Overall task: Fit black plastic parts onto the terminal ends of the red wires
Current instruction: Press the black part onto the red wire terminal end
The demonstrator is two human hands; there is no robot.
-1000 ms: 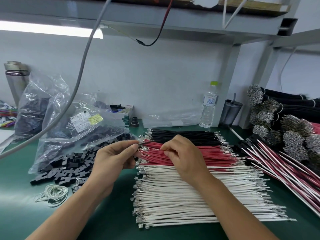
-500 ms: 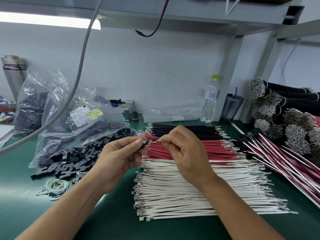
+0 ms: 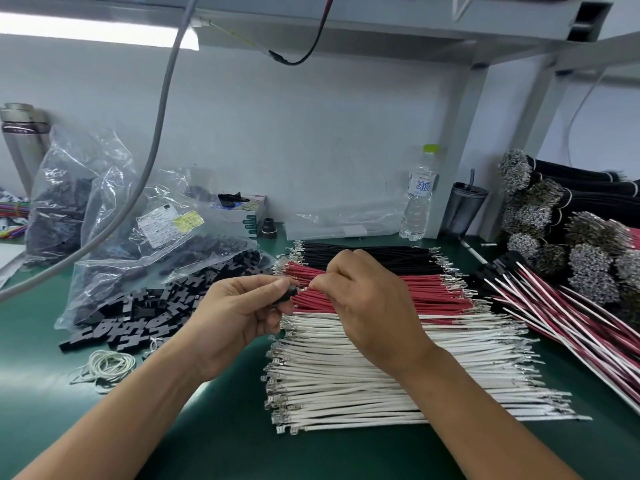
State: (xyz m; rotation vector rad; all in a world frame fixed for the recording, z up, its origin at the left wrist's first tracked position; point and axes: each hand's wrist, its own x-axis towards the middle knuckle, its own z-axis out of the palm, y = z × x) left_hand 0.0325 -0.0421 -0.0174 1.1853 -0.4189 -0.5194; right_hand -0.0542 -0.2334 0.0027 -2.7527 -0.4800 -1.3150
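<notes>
My left hand (image 3: 235,317) pinches a small black plastic part (image 3: 290,293) just left of the red wire pile (image 3: 374,292). My right hand (image 3: 363,299) pinches one thin, floppy red wire near its terminal, where I judge it stiffest.

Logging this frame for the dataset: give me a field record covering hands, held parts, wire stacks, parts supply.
left hand: pinches a black plastic part
right hand: pinches one red wire at its terminal end, tip close to the part
red wires: flat row between black wires and white wires
loose black parts: heaped left, spilling from a clear bag
mating state: cannot tell
</notes>
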